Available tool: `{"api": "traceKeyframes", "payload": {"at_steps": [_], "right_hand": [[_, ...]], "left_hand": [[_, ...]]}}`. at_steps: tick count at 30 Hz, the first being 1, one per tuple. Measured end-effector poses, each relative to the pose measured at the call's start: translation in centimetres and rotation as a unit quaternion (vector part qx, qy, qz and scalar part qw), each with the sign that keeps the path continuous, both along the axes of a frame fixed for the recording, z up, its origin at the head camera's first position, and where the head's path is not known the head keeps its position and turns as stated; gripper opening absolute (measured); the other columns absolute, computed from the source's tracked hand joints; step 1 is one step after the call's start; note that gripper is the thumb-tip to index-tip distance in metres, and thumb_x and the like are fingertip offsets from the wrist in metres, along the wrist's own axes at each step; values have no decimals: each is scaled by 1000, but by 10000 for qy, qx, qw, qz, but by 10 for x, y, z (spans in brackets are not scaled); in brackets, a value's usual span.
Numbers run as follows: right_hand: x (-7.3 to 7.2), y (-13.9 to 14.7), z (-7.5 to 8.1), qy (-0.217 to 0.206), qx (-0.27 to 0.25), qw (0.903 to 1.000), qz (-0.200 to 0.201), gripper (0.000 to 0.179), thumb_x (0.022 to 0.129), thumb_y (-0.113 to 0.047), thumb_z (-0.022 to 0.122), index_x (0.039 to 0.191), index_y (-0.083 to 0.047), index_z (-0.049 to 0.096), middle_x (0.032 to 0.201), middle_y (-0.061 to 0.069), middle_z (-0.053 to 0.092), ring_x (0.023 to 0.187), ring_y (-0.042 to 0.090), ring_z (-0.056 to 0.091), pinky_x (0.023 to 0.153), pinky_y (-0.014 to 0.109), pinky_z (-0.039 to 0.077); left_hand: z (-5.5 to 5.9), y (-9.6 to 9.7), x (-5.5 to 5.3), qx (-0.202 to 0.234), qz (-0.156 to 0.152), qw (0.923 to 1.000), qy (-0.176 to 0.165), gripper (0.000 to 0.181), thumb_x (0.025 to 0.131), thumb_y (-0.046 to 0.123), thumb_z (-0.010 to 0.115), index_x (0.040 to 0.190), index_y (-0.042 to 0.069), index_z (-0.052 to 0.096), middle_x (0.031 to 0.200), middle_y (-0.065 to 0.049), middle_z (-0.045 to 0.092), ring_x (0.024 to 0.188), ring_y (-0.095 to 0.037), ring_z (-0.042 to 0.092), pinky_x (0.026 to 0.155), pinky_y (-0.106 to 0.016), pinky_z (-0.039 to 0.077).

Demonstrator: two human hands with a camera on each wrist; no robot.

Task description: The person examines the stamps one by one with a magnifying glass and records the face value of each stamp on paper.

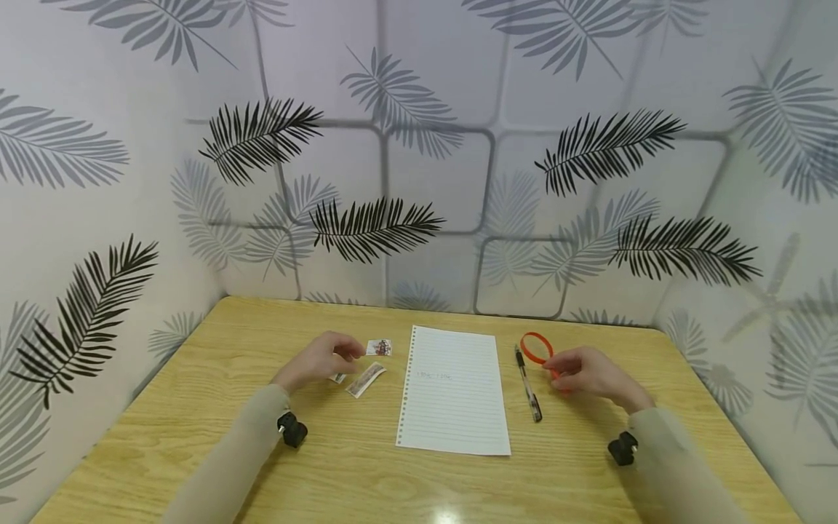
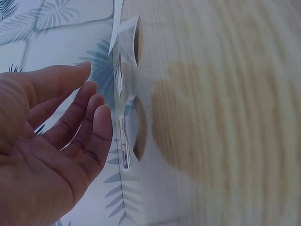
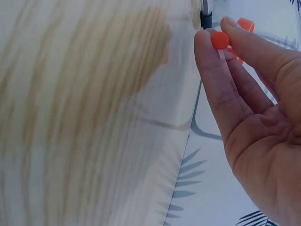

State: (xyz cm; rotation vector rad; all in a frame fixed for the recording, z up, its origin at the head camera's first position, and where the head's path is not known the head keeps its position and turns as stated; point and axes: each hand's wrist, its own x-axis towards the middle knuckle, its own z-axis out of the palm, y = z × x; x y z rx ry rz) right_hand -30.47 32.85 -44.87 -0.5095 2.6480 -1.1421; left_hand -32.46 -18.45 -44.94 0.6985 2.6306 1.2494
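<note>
My right hand [image 1: 592, 375] pinches the handle of an orange magnifying glass [image 1: 537, 332] between thumb and fingers. Its round frame points away from me, towards the pen, and the round handle end [image 3: 220, 40] shows between the fingertips in the right wrist view. Over on the left, my left hand [image 1: 326, 359] hovers with loosely bent fingers and nothing in them. Close by lie small printed paper pieces: a picture piece [image 1: 379, 348] beyond the fingertips, a long strip [image 1: 366, 380] to their right, and another [image 1: 337, 378] partly hidden under the hand. Two of them curl up from the table [image 2: 202, 117].
A lined sheet of paper [image 1: 455, 407] with a short line of handwriting lies between the hands. Beside its right edge is a black pen [image 1: 527, 383]. Patterned wall panels [image 1: 425, 182] rise behind the wooden table.
</note>
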Motion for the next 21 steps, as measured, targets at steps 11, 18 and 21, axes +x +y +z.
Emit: {"api": "traceKeyframes", "payload": {"at_steps": [11,18,21], "right_hand": [[1,-29,7,-232,-321,9988,272,33,85,-8,74,114,6,66,106,21,70,86,12,67,70,30,57],[3,-46,12,-348,-481,9974,412,33,85,-5,74,115,6,67,106,23,70,87,16,67,71,32,58],[3,-53,12,-404,-577,9961,529,32,86,-3,72,116,8,66,108,25,70,89,19,68,71,32,58]], "left_hand": [[-6,-18,-4,-205,146,9996,-148,24,81,-9,67,104,-3,70,99,-15,69,84,-18,58,75,-30,48],[-6,-25,-4,-261,295,9986,-341,17,82,-8,69,98,-3,71,91,-12,69,78,-16,56,70,-30,48],[-6,-25,-4,-391,334,9982,-305,14,81,-6,70,95,-2,71,89,-10,69,77,-15,57,68,-29,48]]}}
